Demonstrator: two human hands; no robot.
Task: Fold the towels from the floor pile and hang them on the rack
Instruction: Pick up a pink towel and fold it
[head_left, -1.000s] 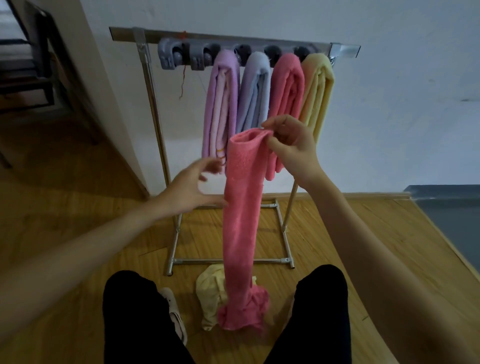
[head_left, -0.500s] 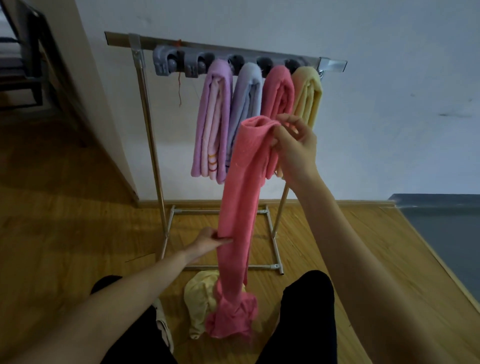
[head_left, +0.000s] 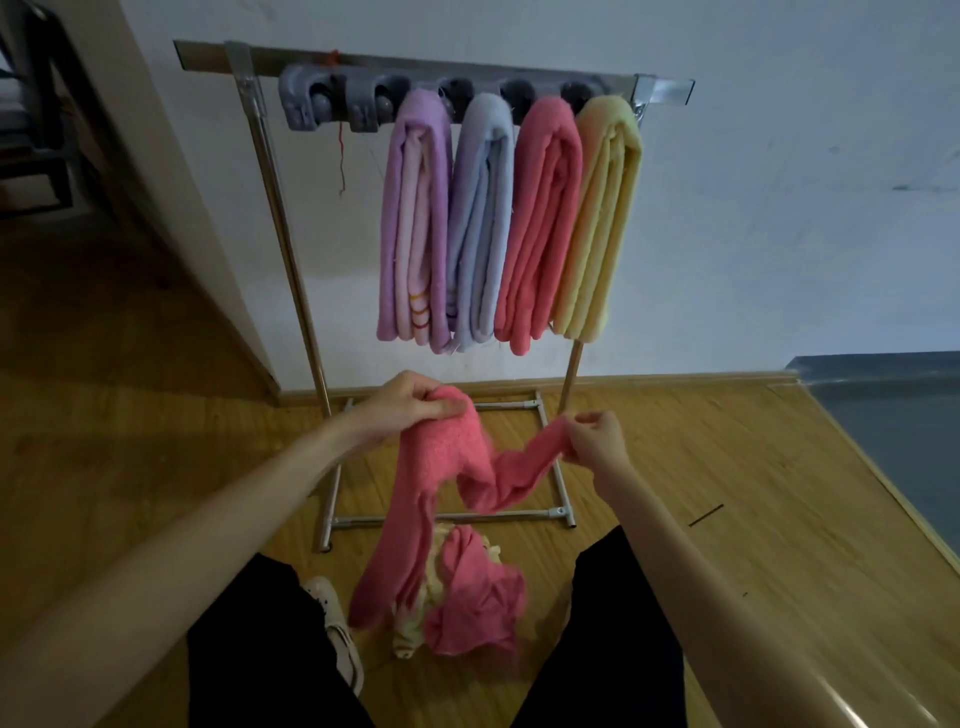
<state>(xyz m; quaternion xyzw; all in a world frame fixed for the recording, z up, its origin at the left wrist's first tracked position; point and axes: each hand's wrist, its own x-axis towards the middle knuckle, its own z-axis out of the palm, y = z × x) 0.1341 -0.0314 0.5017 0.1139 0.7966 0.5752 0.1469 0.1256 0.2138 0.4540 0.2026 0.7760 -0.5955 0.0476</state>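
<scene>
A long pink towel droops between my two hands, low in front of the rack. My left hand grips its middle fold, and my right hand pinches one end. The towel's other end lies bunched on the floor over a pale yellow towel between my legs. On the metal rack hang several folded towels: purple, light blue, pink and yellow. Two grey clips at the rack's left end hold nothing.
The rack stands against a white wall on a wooden floor; its base frame lies just beyond my knees. A white shoe sits by my left leg. Dark furniture is at far left, a grey floor section at right.
My right hand came down from rack height with the towel's end. My left hand slid along the towel and closed on its middle, so the towel now sags between both hands.
</scene>
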